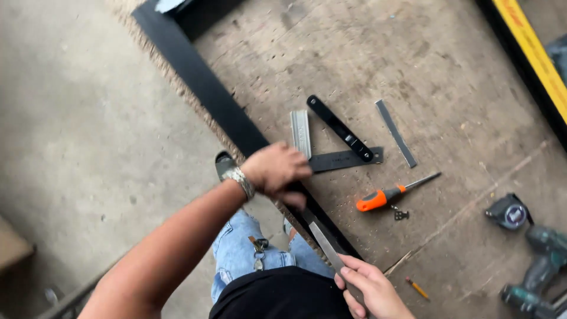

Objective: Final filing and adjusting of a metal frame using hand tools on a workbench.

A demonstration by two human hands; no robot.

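Observation:
My left hand, with a metal watch on its wrist, is closed over the far end of a flat metal file. My right hand grips the file's near end. The file lies slanted along the black metal edge strip of a wooden bench top. Its middle shows between my hands; both ends are hidden under my fingers.
On the bench lie a short silver channel piece, a black square tool, a thin metal strip, an orange-handled screwdriver, a tape measure, a green drill, a pencil and a yellow level.

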